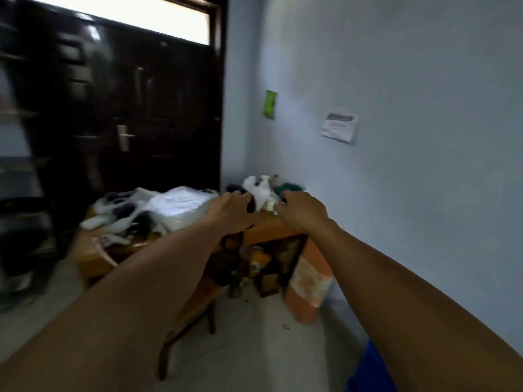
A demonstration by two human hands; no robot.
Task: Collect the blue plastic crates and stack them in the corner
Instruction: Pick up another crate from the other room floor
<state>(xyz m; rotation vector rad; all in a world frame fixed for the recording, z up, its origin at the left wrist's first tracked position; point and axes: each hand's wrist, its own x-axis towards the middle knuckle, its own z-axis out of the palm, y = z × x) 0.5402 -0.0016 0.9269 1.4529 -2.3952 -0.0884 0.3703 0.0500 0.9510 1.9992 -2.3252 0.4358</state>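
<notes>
A patch of blue plastic [368,372], probably part of a blue crate, shows at the bottom right, low by the wall and partly hidden under my right forearm. Both arms stretch forward, well away from it. My left hand [230,213] hovers palm down over the near corner of a wooden table [271,230], fingers curled by a small dark object. My right hand [304,212] is beside it, palm down, fingers bent. Motion blur and hidden palms keep me from telling whether either hand holds anything.
The table carries white cloth [181,205], black-and-white fabric and white bottles [261,190] near the corner. An orange-and-white sack [308,281] leans by the table leg against the pale blue wall. A dark door [147,108] stands behind. A wooden bench [192,309] sits below the table.
</notes>
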